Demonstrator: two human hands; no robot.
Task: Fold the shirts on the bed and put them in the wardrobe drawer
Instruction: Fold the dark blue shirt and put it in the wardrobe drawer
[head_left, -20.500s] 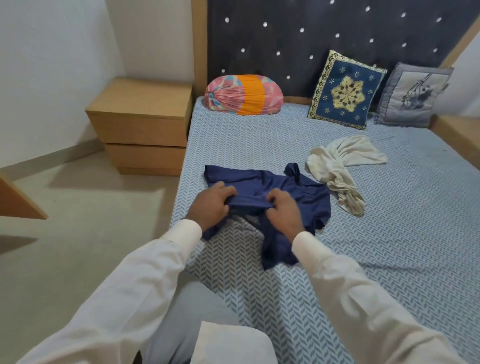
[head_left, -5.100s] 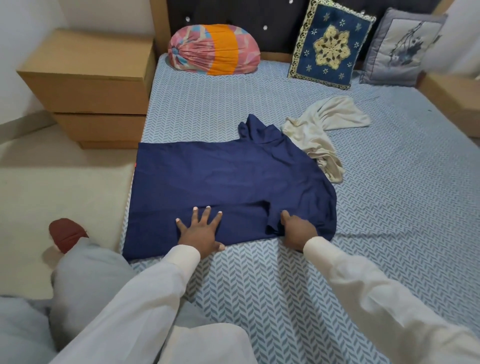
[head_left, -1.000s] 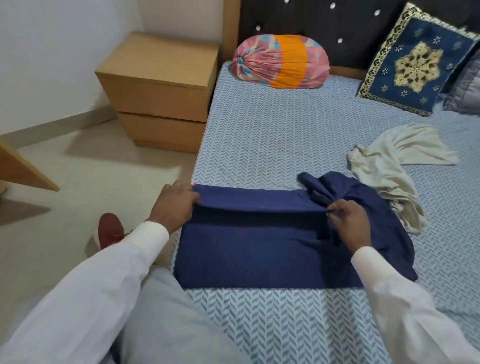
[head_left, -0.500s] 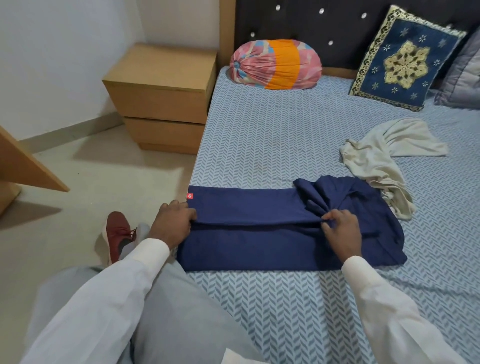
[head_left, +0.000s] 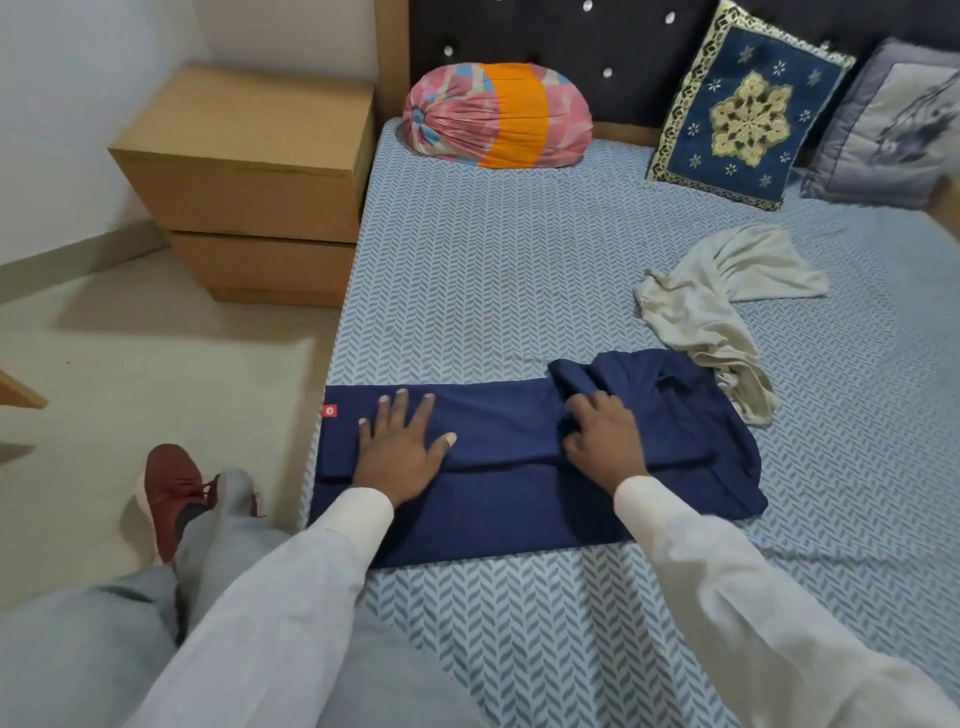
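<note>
Navy shirt (head_left: 509, 431) lies on the bed (head_left: 467, 270) as a long band folded lengthwise, starting at the bed's left edge and running toward the middle. A small red tag (head_left: 330, 411) sits on its left end. Left hand (head_left: 402, 452) lies flat on the left part of the shirt, fingers straight and spread, palm down, gripping nothing. Right hand (head_left: 605, 441) rests on the right part where the cloth bunches up, fingers bent with the tips on the folds; cannot tell if it pinches the fabric. The shirt's bunched end spreads out past the right hand. Cream shirt (head_left: 711, 301) lies crumpled just beyond that end, its lower tip touching or overlapping the navy cloth.

The sheet is blue herringbone. At the head edge, against a dark studded headboard (head_left: 623, 47): pink-orange bolster (head_left: 498, 117), blue patterned cushion (head_left: 748, 109), grey cushion (head_left: 893, 124). Wooden nightstand (head_left: 249, 171) stands beside the bed's left edge, on a beige floor (head_left: 130, 364). A red shoe (head_left: 169, 493) is on the floor near the left edge.
</note>
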